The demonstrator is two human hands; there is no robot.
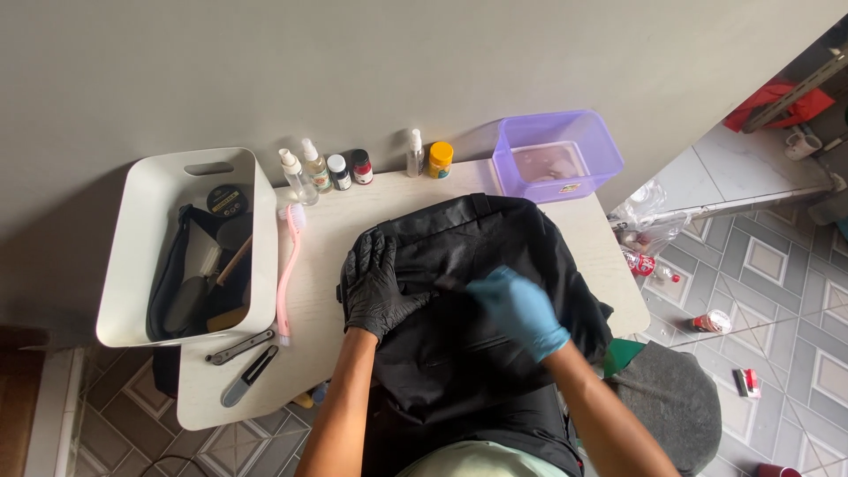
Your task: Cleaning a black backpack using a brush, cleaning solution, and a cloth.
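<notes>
white table | grey wall, tiled floor | left hand flat on black bag | right hand blurred, grip unclear

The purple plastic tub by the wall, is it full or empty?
Nearly empty. Through the open top of the translucent purple plastic tub the pale bottom shows, with only a few small items lying there; what they are is too small to tell.

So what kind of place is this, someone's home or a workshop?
Probably a small cleaning or repair corner in a home. A little table stands against a bare wall on a tiled floor, with spray bottles, a pink brush and a white bin of tools around a black bag.
</notes>
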